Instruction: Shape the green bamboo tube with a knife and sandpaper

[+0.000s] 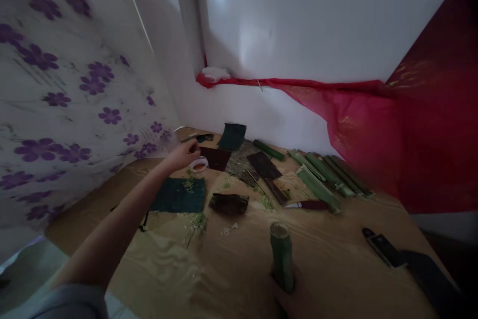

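Note:
My left hand (187, 153) reaches far across the table, its fingers pinched together just above a small clear bowl (198, 164) with reddish bits in it. Whatever those fingers hold, if anything, is too small to make out. Close to me, my right hand (293, 291) is wrapped round an upright green bamboo tube (282, 252), whose pale cut rim faces up. Between the hands lies a dark crumpled piece (228, 203). A dark green sheet (177, 194) with leafy scraps on it lies below my left forearm.
Cut bamboo pieces (324, 174) lie at the right back. Nearby are a cleaver (264, 165) with a wooden handle and a knife (309, 204), its blade pointing left. A dark strap-like object (388, 250) lies at right. Red plastic sheeting (366, 130) hangs behind the table.

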`<state>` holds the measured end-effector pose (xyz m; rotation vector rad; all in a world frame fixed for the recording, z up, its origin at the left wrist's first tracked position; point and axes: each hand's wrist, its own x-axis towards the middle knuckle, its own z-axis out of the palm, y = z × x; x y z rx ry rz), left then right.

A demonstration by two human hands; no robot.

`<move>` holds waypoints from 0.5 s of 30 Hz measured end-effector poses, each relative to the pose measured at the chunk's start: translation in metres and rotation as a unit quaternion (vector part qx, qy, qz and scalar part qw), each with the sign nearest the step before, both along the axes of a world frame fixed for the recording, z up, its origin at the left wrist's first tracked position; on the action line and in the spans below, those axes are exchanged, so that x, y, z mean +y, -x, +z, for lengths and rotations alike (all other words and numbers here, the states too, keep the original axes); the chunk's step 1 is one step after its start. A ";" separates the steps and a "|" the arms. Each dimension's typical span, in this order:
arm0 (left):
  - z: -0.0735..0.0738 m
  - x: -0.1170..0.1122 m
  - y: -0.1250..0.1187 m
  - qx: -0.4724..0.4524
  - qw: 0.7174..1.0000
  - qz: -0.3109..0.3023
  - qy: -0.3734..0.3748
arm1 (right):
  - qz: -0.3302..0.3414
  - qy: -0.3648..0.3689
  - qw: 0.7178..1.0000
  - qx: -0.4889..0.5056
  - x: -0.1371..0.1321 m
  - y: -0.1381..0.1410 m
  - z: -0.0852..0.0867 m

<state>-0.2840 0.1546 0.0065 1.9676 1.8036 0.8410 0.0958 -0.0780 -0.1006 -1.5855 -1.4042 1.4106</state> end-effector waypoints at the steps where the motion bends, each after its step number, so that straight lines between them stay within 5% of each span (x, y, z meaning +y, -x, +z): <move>1: -0.003 -0.016 -0.016 -0.014 1.000 -0.010 -0.005 | 0.001 0.001 1.000 0.007 0.001 0.002 0.000; 4: -0.024 -0.067 -0.079 -0.122 0.991 -0.061 0.014 | 0.001 0.013 0.999 0.032 0.003 0.011 0.000; 8: -0.063 -0.123 -0.156 -0.345 0.920 -0.112 0.151 | 0.025 0.017 0.994 0.103 0.006 0.017 0.004; 11: -0.084 -0.143 -0.185 -0.443 0.881 -0.058 0.154 | 0.015 0.016 0.992 0.127 0.006 0.011 0.006; 15: -0.094 -0.157 -0.197 -0.543 0.827 -0.011 0.148 | 0.003 0.013 0.996 0.093 0.001 -0.009 -0.001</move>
